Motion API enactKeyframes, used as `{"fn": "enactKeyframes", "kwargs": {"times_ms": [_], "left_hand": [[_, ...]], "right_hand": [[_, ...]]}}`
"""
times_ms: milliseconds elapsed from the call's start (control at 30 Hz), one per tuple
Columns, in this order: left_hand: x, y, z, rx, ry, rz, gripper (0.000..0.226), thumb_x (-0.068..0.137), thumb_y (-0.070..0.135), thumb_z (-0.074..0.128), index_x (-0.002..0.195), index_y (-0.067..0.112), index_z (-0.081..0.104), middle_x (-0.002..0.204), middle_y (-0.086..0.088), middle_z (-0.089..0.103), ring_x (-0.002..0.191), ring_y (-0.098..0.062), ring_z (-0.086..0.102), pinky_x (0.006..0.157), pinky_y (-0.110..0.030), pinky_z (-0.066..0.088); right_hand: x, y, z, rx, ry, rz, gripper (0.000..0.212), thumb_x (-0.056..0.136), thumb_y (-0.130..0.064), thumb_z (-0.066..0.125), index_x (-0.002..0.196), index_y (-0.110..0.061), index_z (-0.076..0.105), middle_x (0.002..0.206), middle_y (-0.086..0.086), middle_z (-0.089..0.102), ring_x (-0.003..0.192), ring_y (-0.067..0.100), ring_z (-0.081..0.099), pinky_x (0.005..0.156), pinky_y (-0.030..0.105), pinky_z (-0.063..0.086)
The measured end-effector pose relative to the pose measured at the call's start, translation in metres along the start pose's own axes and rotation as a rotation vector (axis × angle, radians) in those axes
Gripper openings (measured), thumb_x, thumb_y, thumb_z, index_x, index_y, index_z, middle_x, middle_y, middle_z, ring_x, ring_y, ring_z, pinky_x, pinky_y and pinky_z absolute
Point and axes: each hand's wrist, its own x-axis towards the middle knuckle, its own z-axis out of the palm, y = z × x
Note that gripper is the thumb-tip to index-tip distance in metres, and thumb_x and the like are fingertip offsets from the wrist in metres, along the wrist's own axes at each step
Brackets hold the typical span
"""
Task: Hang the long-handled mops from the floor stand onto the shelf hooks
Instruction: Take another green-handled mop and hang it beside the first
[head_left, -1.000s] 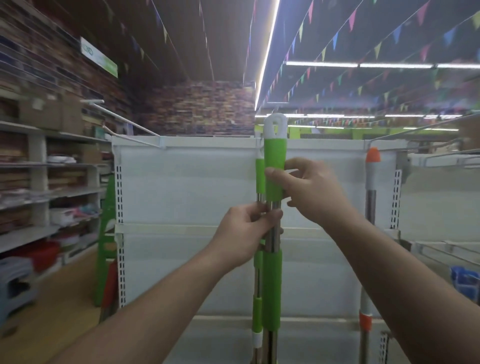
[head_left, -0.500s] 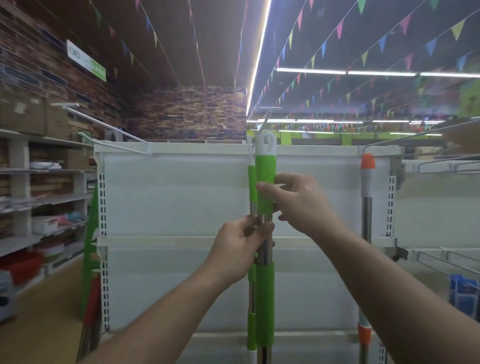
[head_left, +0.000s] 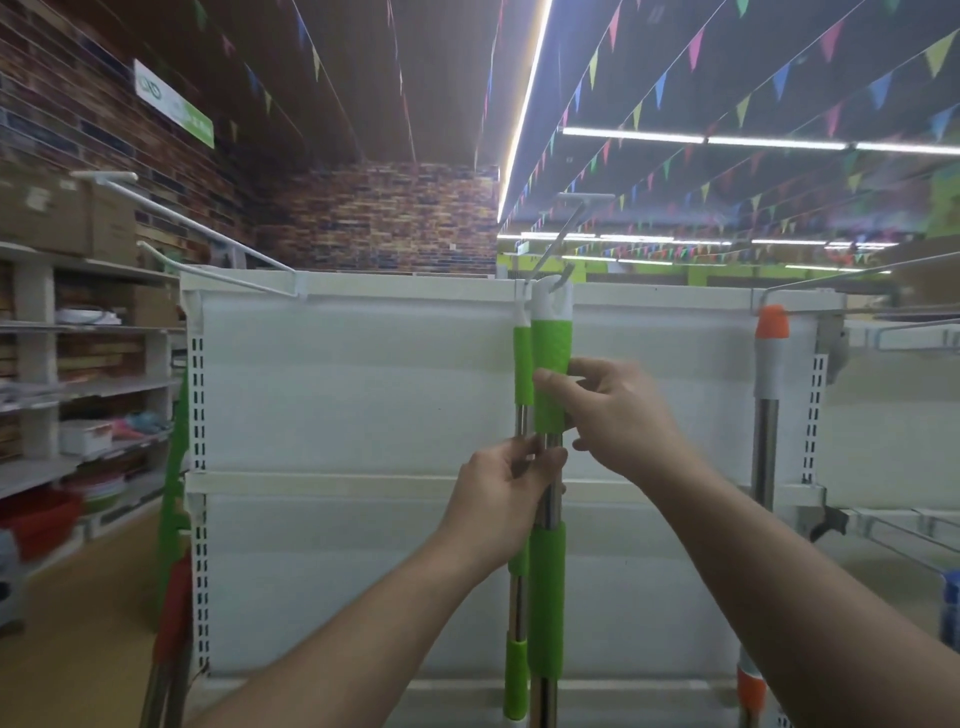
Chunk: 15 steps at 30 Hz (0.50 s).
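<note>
1. Found green mop (head_left: 551, 374) upright against the shelf (head_left: 363, 395), white cap loop up at the hook (head_left: 558, 244); could not tell whether threaded on.
2. Logged left hand (head_left: 504, 493) curled round the bare steel shaft below the upper sleeve, and right hand (head_left: 623, 421) pinching that ribbed sleeve, thumb in front.
3. Judged handle stiff, light and long. Steel likely slippery, so best held by the ribbed green sleeve.
4. Noted second green mop (head_left: 522, 364) just beside, orange mop (head_left: 770, 358) well apart.

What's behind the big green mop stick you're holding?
Behind the big green mop stick is another green mop stick, a bit left, then the white shelf wall. The left hand covers part of the back stick; its mop head is out of view.
</note>
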Motion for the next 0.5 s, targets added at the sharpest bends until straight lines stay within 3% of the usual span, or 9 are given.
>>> {"fn": "enactKeyframes", "kwargs": {"times_ms": [100, 333, 433, 500], "left_hand": [[0.011, -0.011, 0.001, 0.009, 0.017, -0.005, 0.030, 0.076, 0.063, 0.064, 0.087, 0.037, 0.073, 0.073, 0.000, 0.075, 0.079, -0.040, 0.073, 0.079, -0.063, 0.060], [0.035, -0.029, -0.001, 0.069, 0.093, -0.048, 0.034, 0.075, 0.053, 0.071, 0.087, 0.023, 0.060, 0.079, -0.001, 0.080, 0.077, -0.029, 0.077, 0.079, -0.057, 0.062], [0.047, -0.038, -0.005, 0.133, 0.092, -0.059, 0.025, 0.084, 0.041, 0.075, 0.085, 0.022, 0.059, 0.086, -0.002, 0.080, 0.085, -0.027, 0.077, 0.083, -0.054, 0.062], [0.054, -0.043, -0.006, 0.186, 0.098, -0.050, 0.022, 0.088, 0.037, 0.075, 0.086, 0.021, 0.060, 0.089, -0.003, 0.080, 0.085, -0.026, 0.077, 0.083, -0.051, 0.062]], "right_hand": [[0.011, 0.009, 0.006, -0.019, 0.007, 0.007, 0.023, 0.095, -0.042, 0.067, 0.098, -0.023, 0.080, 0.083, 0.002, 0.081, 0.083, 0.025, 0.077, 0.081, 0.053, 0.062], [0.041, 0.028, 0.022, -0.038, 0.053, 0.068, 0.034, 0.091, -0.046, 0.071, 0.107, -0.016, 0.070, 0.091, 0.005, 0.080, 0.086, 0.024, 0.077, 0.082, 0.051, 0.063], [0.051, 0.034, 0.028, -0.051, 0.052, 0.093, 0.034, 0.090, -0.047, 0.072, 0.104, -0.016, 0.067, 0.090, 0.005, 0.080, 0.083, 0.024, 0.078, 0.076, 0.051, 0.065], [0.057, 0.037, 0.030, -0.035, 0.041, 0.115, 0.034, 0.090, -0.046, 0.073, 0.104, -0.016, 0.066, 0.090, 0.006, 0.079, 0.079, 0.024, 0.078, 0.064, 0.047, 0.066]]}}
